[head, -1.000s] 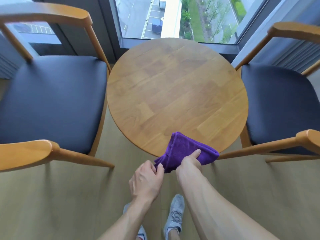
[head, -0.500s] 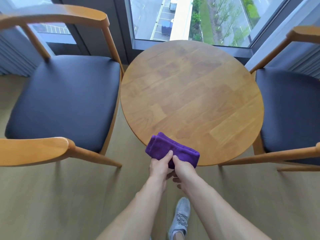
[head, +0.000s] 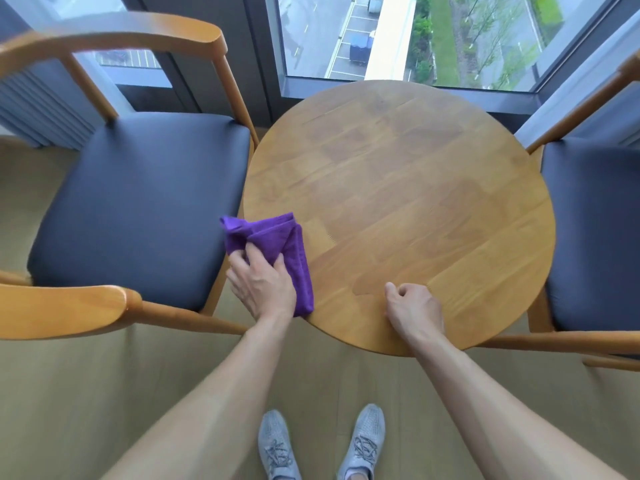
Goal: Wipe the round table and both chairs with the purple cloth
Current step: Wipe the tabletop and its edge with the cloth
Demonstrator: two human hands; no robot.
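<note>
Now that the right hand has let go and rests on the bench with fingers loosely curled, holding nothing, the left hand alone presses the purple cloth flat. Wiping looks just begun. The folded cloth has moved to the bench's left edge, beside the left chair. Its long side runs from the near rim away toward the window.
</note>
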